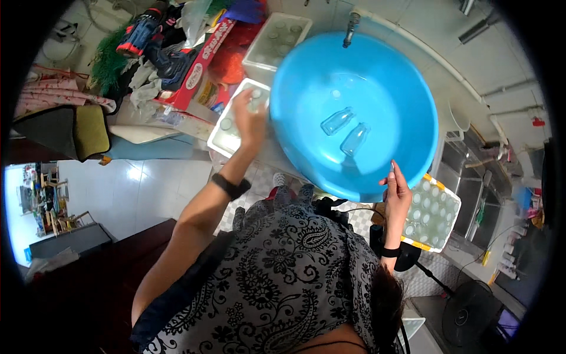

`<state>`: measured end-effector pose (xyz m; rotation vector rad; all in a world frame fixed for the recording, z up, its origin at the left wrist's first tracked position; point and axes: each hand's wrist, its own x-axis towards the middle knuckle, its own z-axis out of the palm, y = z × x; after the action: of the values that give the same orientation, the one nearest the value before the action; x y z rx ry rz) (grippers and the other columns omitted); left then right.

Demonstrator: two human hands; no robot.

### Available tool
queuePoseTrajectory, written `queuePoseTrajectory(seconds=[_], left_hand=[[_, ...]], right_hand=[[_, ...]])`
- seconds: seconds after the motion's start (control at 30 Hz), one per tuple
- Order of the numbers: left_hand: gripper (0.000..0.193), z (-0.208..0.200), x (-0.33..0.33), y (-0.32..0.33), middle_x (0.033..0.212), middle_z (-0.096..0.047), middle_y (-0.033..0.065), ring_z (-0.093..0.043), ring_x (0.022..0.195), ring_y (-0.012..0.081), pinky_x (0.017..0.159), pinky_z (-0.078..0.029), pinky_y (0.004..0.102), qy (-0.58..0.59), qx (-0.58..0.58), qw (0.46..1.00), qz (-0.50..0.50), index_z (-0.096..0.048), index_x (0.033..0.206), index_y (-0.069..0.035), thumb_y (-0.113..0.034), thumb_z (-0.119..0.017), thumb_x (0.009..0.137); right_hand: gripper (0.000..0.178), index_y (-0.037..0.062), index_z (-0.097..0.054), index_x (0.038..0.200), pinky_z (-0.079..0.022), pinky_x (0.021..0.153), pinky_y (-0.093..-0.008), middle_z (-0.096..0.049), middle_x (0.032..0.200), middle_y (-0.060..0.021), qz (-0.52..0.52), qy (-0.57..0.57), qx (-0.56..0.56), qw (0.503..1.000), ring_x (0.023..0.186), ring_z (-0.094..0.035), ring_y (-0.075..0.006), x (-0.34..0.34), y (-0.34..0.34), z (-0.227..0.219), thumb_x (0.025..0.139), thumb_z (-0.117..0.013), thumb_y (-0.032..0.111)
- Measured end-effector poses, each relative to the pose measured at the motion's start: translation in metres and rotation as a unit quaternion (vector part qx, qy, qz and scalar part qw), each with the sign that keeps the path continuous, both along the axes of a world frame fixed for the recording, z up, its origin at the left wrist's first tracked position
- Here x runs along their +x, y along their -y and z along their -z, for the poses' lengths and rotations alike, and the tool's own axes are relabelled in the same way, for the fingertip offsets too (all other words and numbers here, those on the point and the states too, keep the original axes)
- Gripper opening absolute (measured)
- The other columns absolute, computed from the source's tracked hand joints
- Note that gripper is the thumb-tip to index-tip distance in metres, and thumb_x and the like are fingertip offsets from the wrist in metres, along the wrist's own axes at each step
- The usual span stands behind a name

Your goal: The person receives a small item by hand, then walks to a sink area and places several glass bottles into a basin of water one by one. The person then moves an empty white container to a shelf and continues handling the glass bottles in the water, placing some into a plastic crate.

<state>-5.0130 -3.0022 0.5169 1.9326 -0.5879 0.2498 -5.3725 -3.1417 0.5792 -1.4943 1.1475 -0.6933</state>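
Head camera view shows a person's two bare hands on either side of a large, round, bright blue plastic basin (407,88). Two clear glass bottles (337,121) with narrow necks lie on their sides on its floor, close beside each other, necks toward the far right.

The left hand (250,122) is over a small white rectangular box (223,146) just left of the basin, where round clear glass vessels (226,124) stand. Its fingers are blurred and look partly bent; whether they grip anything, I cannot tell.

The right hand (397,193) is at the basin's near right rim, index finger extended and the others loosely curled. I cannot tell how far its fingertips are apart, or whether they hold something small.

Near right, beside that hand, a white tray with yellow-orange edging (417,243) carries rows of round glass pieces (430,207). Far left of the basin is another white box (259,64) of glass vessels, and a metal tap (351,28) overhangs the far rim.
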Motion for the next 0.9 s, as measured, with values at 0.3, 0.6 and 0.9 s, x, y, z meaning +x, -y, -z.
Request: queuePoseTrajectory(seconds=[0.3, 0.6, 0.9], left_hand=[[0.04, 0.163, 0.048, -0.085, 0.104, -0.065, 0.0074, -0.062, 0.102, 0.0232, 0.092, -0.047, 0.0367, -0.241, -0.044, 0.947, -0.209, -0.061, 0.117, 0.0, -0.016, -0.077, 0.085], [0.07, 0.108, 0.035, -0.068, 0.116, -0.061, 0.021, -0.056, 0.112, 0.0409, 0.098, -0.044, 0.0484, -0.132, 0.168, 0.964, -0.159, -0.053, 0.13, -0.005, -0.036, -0.084, 0.076], [0.053, 0.077, 0.03, -0.058, 0.121, -0.057, 0.0194, -0.054, 0.113, 0.039, 0.101, -0.04, 0.0465, 0.015, 0.021, 0.99, -0.14, -0.054, 0.129, 0.0, -0.03, -0.073, 0.09]], right_hand=[[0.03, 0.0095, -0.067, 0.13, -0.048, 0.071, -0.0243, -0.068, 0.078, -0.0024, -0.141, -0.093, -0.058, 0.984, 0.075, -0.06, -0.0059, 0.085, -0.041, -0.024, 0.102, -0.058, 0.016], [0.031, 0.0108, -0.067, 0.13, -0.045, 0.063, -0.026, -0.066, 0.074, -0.0039, -0.153, -0.136, -0.094, 0.974, 0.065, -0.053, -0.0074, 0.092, -0.071, -0.029, 0.101, -0.058, 0.017], [0.03, 0.0099, -0.067, 0.129, -0.048, 0.065, -0.027, -0.068, 0.076, -0.0062, -0.191, -0.084, -0.132, 0.969, 0.067, -0.058, -0.0093, 0.076, -0.047, -0.029, 0.1, -0.058, 0.015]])
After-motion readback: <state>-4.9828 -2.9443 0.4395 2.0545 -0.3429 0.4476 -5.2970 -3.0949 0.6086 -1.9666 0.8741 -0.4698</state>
